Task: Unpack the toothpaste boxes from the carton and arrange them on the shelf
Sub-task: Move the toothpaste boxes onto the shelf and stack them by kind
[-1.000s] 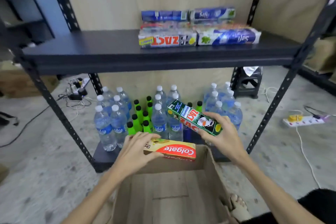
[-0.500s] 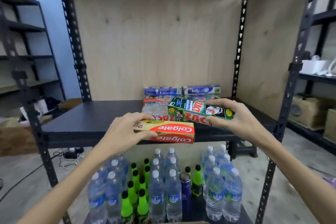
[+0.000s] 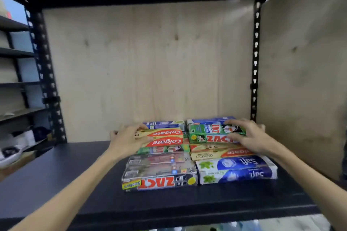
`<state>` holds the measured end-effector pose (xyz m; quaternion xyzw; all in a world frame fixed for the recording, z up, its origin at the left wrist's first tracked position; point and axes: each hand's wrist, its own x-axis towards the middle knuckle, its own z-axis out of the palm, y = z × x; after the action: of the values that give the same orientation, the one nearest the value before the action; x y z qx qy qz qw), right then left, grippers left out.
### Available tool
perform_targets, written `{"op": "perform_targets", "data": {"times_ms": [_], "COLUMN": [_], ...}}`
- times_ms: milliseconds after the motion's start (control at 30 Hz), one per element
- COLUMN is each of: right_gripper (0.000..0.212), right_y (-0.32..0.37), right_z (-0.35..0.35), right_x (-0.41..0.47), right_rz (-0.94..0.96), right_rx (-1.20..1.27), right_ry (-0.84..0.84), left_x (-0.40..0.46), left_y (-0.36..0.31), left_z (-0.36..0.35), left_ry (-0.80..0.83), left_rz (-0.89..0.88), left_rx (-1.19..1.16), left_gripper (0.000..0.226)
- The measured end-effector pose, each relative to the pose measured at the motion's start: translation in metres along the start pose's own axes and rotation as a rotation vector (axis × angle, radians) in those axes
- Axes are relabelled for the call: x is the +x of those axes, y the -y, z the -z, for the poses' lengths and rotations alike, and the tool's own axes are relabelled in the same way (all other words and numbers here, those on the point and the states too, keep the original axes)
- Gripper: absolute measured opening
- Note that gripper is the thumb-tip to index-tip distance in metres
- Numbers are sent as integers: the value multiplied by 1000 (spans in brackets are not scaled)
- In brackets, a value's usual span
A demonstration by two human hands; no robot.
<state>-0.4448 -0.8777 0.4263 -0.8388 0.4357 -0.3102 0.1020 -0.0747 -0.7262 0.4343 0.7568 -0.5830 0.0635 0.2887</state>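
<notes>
Glossy rectangular cardboard toothpaste boxes lie stacked in two columns toward the back right of the matte black shelf [image 3: 56, 170]. The left hand [image 3: 127, 139] has its grip curled on one red-and-yellow Colgate box [image 3: 163, 137]; the right hand [image 3: 249, 135] grips one green Zact box [image 3: 212, 133], both atop the stacks.

Toothpaste boxes [image 3: 195, 153] lie flat, stacked on shelf [image 3: 56, 174].

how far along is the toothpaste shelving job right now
Done: several boxes, including a front Zact box and a Safi box, lie stacked on the shelf. In hand: the left hand sets down a Colgate box, the right hand a green Zact box. Left: unknown, the carton is out of view.
</notes>
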Motion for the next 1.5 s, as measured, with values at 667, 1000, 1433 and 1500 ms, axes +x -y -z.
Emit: {"op": "perform_targets", "data": {"times_ms": [667, 1000, 1433, 1500], "right_gripper": [45, 30, 55, 54], "right_y": [-34, 46, 101, 103], "right_z": [-46, -59, -93, -95], "right_x": [77, 8, -91, -94], "right_rz": [-51, 165, 460, 460], "right_rx": [-235, -83, -93, -103], "right_ry": [-46, -187, -113, -114], "left_x": [72, 6, -101, -114], "left_y": [0, 15, 31, 36], "left_z": [-65, -37, 5, 12], "left_ry": [-67, -49, -157, -49], "left_rz": [101, -133, -166, -213], "left_rx": [-10, -357, -551, -541], "left_gripper": [51, 25, 30, 19]}}
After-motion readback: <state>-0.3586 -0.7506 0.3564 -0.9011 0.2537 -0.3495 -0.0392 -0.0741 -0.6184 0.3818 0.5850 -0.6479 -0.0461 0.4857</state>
